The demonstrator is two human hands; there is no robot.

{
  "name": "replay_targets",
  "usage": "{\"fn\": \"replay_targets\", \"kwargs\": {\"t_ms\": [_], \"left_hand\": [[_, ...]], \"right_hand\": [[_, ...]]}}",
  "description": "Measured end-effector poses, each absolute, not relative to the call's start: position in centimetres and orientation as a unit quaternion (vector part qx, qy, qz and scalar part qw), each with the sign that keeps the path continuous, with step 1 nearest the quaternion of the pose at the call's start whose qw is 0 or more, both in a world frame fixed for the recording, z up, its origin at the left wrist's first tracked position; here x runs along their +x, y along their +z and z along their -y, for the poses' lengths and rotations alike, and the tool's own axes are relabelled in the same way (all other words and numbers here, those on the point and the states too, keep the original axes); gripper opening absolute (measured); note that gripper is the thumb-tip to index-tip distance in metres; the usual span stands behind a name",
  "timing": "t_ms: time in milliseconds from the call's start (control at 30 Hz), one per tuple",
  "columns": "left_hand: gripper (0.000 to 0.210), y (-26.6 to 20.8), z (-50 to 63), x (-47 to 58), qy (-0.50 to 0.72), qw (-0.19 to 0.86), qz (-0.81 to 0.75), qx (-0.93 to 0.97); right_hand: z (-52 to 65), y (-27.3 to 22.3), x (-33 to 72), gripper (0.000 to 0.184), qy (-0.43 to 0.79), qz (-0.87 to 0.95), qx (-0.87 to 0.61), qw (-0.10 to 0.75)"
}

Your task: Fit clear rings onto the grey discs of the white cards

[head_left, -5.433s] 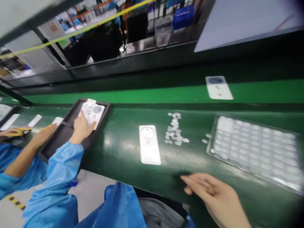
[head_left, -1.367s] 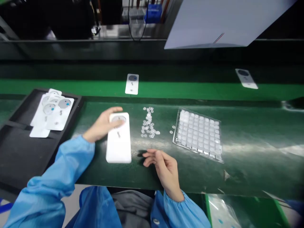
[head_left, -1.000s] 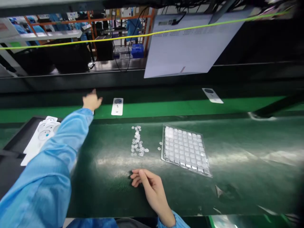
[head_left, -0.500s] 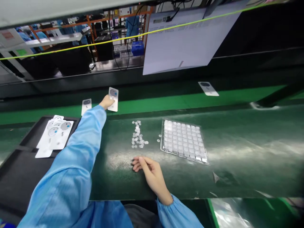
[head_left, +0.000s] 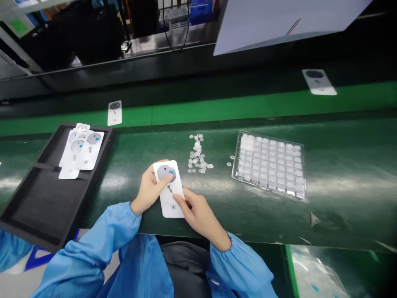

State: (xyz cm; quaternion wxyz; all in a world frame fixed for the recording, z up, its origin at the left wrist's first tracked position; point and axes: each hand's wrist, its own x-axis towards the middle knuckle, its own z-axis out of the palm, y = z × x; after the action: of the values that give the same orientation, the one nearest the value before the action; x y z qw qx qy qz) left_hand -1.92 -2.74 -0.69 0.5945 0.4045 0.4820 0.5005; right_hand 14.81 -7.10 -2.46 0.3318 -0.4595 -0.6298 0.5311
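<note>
Both hands hold one white phone-sized panel (head_left: 171, 203) low over the near edge of the green bench. It has a large grey patch with a dark dot and a blue tab near its upper end, and dark print below. My left hand (head_left: 148, 189) grips its left side, thumb pressed by the blue tab, other fingers mostly hidden behind. My right hand (head_left: 201, 214) pinches the lower right side, thumb on the face. Beyond them lies a scatter of small clear round discs (head_left: 197, 155). Further right sits a clear tray (head_left: 305, 194) with rows of whitish round pieces.
A black tray (head_left: 40, 207) at left holds several similar panels (head_left: 88, 155) in a pile. Single panels lie on the bright green strip, one at left (head_left: 114, 118) and one at far right (head_left: 321, 85). A blue sleeve (head_left: 12, 248) of another person shows at lower left.
My left hand has come back from the green strip with the panel, down to my right hand, which has closed on it too. The view has tipped downward.
</note>
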Motion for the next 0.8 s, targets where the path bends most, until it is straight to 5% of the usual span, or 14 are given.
{"fn": "replay_targets", "kwargs": {"t_ms": [300,500,633,800], "left_hand": [[0.043,-1.3,2.4,-1.1,0.503,0.659,-0.45,0.331],[0.058,-1.0,2.6,-1.5,0.479,0.681,-0.447,0.327],[0.047,-0.9,2.8,-1.5,0.449,0.622,-0.489,0.416],[0.037,-1.2,2.9,-1.5,0.437,0.558,-0.496,0.502]], "right_hand": [[7.0,-2.4,14.3,0.031,0.466,0.661,-0.495,0.318],[7.7,-2.4,14.9,0.024,0.483,0.637,-0.491,0.347],[7.5,-1.9,15.2,0.021,0.262,0.638,-0.545,0.477],[5.8,-1.5,15.4,0.031,0.087,0.769,-0.494,0.397]]}}
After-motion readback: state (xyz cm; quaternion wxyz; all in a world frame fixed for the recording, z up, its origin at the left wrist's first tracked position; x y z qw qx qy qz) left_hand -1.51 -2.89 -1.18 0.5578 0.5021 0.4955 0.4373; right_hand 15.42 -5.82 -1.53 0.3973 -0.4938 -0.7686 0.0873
